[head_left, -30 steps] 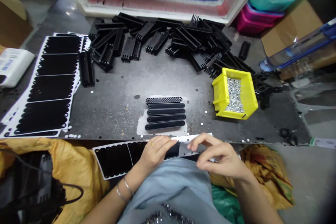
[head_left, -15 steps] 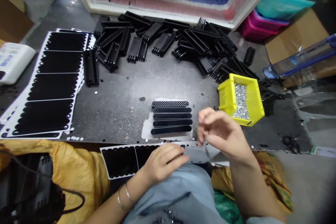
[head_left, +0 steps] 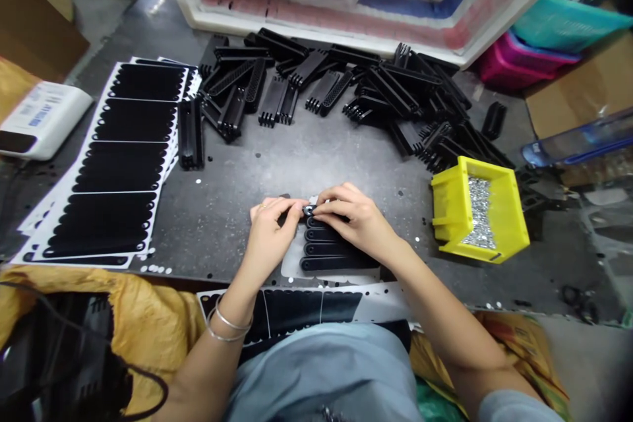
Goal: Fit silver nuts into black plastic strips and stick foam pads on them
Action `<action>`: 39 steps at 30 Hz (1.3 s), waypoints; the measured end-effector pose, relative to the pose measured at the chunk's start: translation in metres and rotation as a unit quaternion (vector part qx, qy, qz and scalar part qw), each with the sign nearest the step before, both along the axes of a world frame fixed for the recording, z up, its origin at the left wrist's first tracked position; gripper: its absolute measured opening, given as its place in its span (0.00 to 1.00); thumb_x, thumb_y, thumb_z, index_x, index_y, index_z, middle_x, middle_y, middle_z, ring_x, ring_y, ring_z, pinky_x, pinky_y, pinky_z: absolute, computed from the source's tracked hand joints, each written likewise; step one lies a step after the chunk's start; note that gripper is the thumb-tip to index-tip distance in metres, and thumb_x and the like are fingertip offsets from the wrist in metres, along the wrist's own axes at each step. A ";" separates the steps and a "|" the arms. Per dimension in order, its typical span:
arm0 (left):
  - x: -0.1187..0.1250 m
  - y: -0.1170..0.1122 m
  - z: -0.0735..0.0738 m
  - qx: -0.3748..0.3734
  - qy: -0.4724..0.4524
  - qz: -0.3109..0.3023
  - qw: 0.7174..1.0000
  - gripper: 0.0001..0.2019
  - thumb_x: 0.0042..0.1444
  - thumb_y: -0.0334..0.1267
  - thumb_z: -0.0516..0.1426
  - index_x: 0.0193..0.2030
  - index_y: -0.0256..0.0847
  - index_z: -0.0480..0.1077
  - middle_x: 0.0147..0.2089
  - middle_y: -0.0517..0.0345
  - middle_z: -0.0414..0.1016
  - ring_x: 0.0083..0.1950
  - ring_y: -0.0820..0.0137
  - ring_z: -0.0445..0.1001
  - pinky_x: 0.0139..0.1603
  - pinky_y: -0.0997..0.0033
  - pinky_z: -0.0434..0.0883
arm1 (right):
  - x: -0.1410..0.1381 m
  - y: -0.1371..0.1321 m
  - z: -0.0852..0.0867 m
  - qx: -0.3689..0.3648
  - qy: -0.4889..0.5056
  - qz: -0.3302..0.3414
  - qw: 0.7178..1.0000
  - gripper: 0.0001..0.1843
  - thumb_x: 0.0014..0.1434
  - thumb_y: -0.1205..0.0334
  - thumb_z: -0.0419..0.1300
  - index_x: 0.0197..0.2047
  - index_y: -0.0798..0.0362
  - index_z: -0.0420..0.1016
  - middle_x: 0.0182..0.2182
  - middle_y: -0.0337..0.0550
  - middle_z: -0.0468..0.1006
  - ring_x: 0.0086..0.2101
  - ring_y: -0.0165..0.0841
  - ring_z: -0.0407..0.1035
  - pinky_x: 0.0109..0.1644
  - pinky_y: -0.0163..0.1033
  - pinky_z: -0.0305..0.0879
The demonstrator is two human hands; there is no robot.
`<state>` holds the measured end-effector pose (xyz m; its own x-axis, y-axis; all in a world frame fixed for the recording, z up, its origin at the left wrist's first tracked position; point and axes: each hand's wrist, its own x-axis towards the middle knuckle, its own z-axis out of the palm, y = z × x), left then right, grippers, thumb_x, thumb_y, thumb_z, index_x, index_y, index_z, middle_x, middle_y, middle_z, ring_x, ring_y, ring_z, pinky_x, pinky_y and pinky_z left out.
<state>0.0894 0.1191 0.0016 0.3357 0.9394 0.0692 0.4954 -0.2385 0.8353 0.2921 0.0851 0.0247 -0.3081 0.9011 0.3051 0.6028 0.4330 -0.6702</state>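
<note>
My left hand (head_left: pixel 274 227) and my right hand (head_left: pixel 353 214) meet at the far end of a row of black bars (head_left: pixel 324 249). Between their fingertips is the rounded end of a thin black strip (head_left: pixel 308 210), with a pale ring showing at its hole. Both hands are closed in a pinch on it; the strip's remaining length is hidden by the fingers. The bars lie side by side on a whitish patch (head_left: pixel 291 267), their right parts partly covered by my right hand.
Sheets of black strips (head_left: pixel 133 158) lie left. A heap of black slotted parts (head_left: pixel 297 76) spreads along the back, before a white-rimmed box (head_left: pixel 326 30). A yellow bin (head_left: pixel 512 211) of small metal pieces stands right. Another sheet (head_left: pixel 291 310) sits at the table's front edge.
Both hands have moved forward onto the far end of the row and come together. My left hand was near my lap; my right was raised beside the bars. The view has shifted slightly.
</note>
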 end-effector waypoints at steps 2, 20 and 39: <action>0.001 -0.002 0.001 -0.002 0.003 0.005 1.000 0.09 0.68 0.39 0.58 0.42 0.47 0.81 0.41 0.59 0.85 0.47 0.62 0.78 0.57 0.57 0.68 | -0.002 0.001 0.001 -0.003 -0.003 -0.003 1.000 0.07 0.70 0.66 0.61 0.43 0.49 0.83 0.42 0.45 0.81 0.42 0.36 0.72 0.50 0.46 0.72; -0.001 0.005 0.001 -0.001 0.009 0.003 1.000 0.07 0.64 0.42 0.61 0.36 0.47 0.79 0.37 0.61 0.84 0.45 0.63 0.76 0.55 0.58 0.67 | 0.060 -0.035 0.006 -0.082 0.053 -0.133 0.986 0.08 0.68 0.59 0.64 0.40 0.50 0.84 0.36 0.42 0.81 0.36 0.33 0.75 0.41 0.41 0.71; -0.004 -0.019 0.008 0.100 0.026 -0.133 0.986 0.43 0.62 0.69 0.53 0.75 0.44 0.57 0.74 0.40 0.64 0.76 0.49 0.60 0.74 0.42 0.58 | 0.002 -0.062 -0.020 -0.044 -0.131 -0.067 0.988 0.38 0.72 0.37 0.50 0.78 0.42 0.50 0.75 0.50 0.57 0.74 0.54 0.47 0.74 0.77 0.37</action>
<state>0.0854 0.1001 0.0092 0.5764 0.7870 0.2200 0.4342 -0.5230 0.7334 0.2946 0.0226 0.0051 -0.2430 0.9585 0.1493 0.8081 0.2851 -0.5155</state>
